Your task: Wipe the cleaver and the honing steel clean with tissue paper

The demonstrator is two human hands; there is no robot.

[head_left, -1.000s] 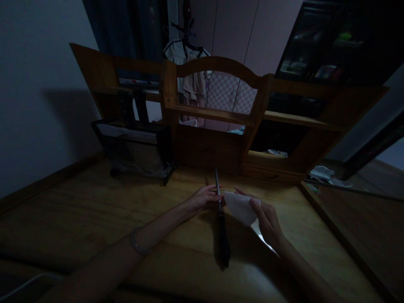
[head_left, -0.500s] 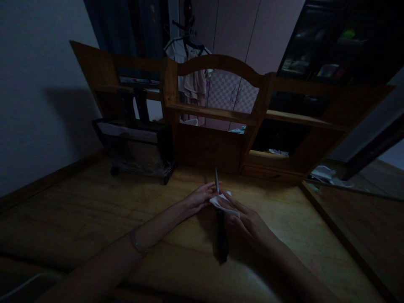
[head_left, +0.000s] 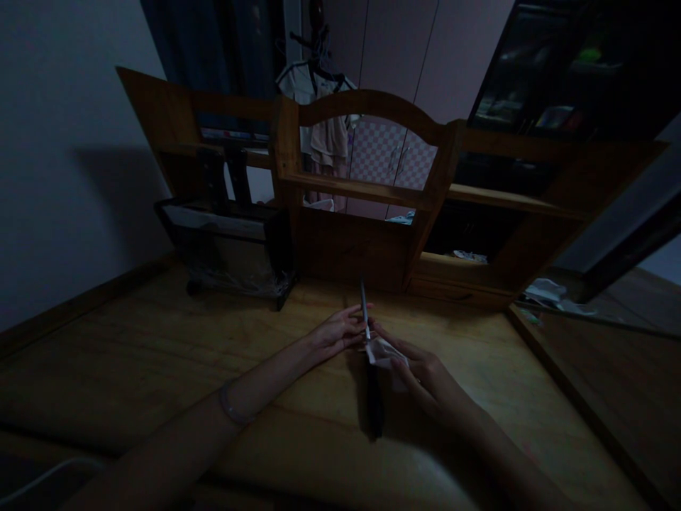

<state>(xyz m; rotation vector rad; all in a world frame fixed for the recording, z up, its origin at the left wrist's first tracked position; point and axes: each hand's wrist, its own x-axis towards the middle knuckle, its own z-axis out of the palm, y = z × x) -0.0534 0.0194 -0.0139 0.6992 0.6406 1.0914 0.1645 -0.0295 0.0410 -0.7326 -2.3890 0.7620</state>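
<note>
A kitchen knife (head_left: 374, 401) points away from me over the wooden tabletop, its black handle nearest me and its narrow blade upward in view. My left hand (head_left: 336, 335) pinches the blade from the left near its base; some of its fingertips pass behind the blade. My right hand (head_left: 425, 372) holds a folded white tissue (head_left: 384, 353) between thumb and fingers, against the right side of the knife where blade meets handle. The dim light hides the exact contact of the fingertips.
A black knife rack (head_left: 228, 248) holding two black-handled knives stands at the left on the wooden desk (head_left: 186, 355). Behind rises a wooden shelf unit (head_left: 367, 188). Clothes (head_left: 324, 121) hang beyond it. A pale cable (head_left: 58, 468) lies at bottom left.
The tissue has shifted slightly down and right along the knife, with the right hand's fingers curling more around it. The left hand has stayed nearly still.
</note>
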